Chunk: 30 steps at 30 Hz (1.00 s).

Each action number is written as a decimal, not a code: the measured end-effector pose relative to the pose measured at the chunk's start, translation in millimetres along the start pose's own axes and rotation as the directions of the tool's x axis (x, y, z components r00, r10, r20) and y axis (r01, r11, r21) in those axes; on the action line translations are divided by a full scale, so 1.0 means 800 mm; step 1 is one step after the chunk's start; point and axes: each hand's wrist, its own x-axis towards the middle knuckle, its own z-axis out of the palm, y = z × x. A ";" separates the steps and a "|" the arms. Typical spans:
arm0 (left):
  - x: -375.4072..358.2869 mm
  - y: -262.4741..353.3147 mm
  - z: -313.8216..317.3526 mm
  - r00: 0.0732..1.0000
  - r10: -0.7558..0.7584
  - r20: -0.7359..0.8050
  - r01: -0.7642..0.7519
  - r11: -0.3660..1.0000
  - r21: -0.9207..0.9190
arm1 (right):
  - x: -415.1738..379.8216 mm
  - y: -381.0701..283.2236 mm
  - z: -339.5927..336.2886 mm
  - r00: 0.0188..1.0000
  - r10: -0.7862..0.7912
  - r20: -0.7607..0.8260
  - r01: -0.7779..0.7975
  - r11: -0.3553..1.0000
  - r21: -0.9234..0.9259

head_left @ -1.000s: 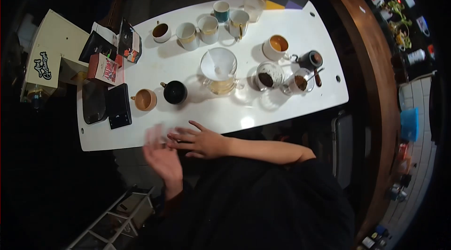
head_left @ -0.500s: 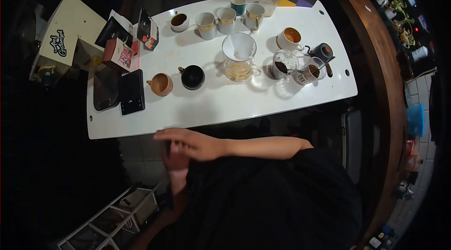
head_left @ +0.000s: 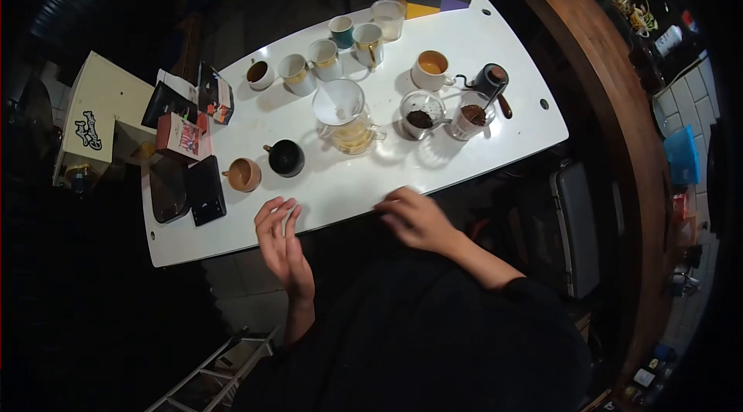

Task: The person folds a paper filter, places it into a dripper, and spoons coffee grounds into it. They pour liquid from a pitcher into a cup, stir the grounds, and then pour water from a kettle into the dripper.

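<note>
At the table's near edge, the left hand [head_left: 282,245] is open and empty, fingers over the white table [head_left: 356,183], nearest the tan cup [head_left: 244,174]; the right hand [head_left: 418,218], blurred, lies loosely open, holding nothing. Beyond stand a black cup [head_left: 287,157], a glass dripper [head_left: 344,114] and two jars [head_left: 445,111] of grounds. The surrounding room is dark, and the person's own black clothing hides the floor below.

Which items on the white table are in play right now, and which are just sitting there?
In play (nearest the hands, none held):
left hand and right hand, both empty at the near edge of the table
tan cup
black cup
glass carafe with dripper

Lying about:
row of cups
two jars of grounds
black trays
packets
</note>
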 end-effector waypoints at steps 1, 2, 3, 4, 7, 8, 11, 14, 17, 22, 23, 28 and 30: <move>-0.001 -0.014 0.008 0.996 -0.074 0.057 0.076 0.997 -0.025 | -0.009 -0.005 -0.035 0.989 0.063 -0.137 -0.069 0.997 -0.037; -0.003 -0.020 0.017 0.982 -0.146 0.116 0.152 0.987 -0.044 | -0.017 -0.006 -0.067 0.954 0.119 -0.275 -0.142 0.988 -0.063; -0.005 -0.009 0.027 0.912 -0.376 0.165 0.387 0.921 -0.040 | -0.024 -0.002 -0.093 0.874 0.203 -0.441 -0.247 0.968 -0.042; -0.007 -0.013 0.039 0.911 -0.378 0.167 0.389 0.920 -0.037 | -0.030 0.008 -0.117 0.761 0.274 -0.588 -0.341 0.940 -0.003; -0.014 -0.044 0.083 0.808 -0.500 0.313 0.511 0.858 0.051 | -0.041 0.083 -0.158 0.606 0.411 -0.681 -0.412 0.895 0.173; -0.016 -0.061 0.101 0.850 -0.384 0.361 0.390 0.919 0.058 | -0.041 0.101 -0.168 0.626 0.442 -0.643 -0.441 0.880 0.175; -0.014 -0.056 0.147 0.874 -0.287 0.392 0.264 0.958 0.114 | -0.040 0.154 -0.177 0.752 0.412 -0.514 -0.477 0.879 0.005; -0.018 -0.060 0.164 0.848 -0.357 0.391 0.326 0.934 0.146 | -0.034 0.180 -0.176 0.771 0.512 -0.378 -0.533 0.844 0.056; -0.019 -0.068 0.181 0.841 -0.338 0.423 0.227 0.929 0.291 | -0.027 0.213 -0.169 0.840 0.408 -0.357 -0.419 0.906 0.049; -0.031 -0.077 0.223 0.840 -0.343 0.420 0.234 0.928 0.290 | -0.010 0.214 -0.175 0.863 0.422 -0.278 -0.385 0.905 0.180; -0.031 -0.074 0.231 0.826 -0.342 0.447 0.229 0.930 0.287 | -0.010 0.215 -0.174 0.862 0.415 -0.291 -0.380 0.909 0.170; -0.032 -0.066 0.275 0.795 -0.320 0.516 0.164 0.931 0.325 | -0.016 0.203 -0.183 0.842 0.395 -0.367 -0.358 0.919 0.166; -0.024 -0.059 0.282 0.756 -0.332 0.564 0.125 0.919 0.374 | -0.020 0.183 -0.200 0.867 0.369 -0.334 -0.331 0.929 0.166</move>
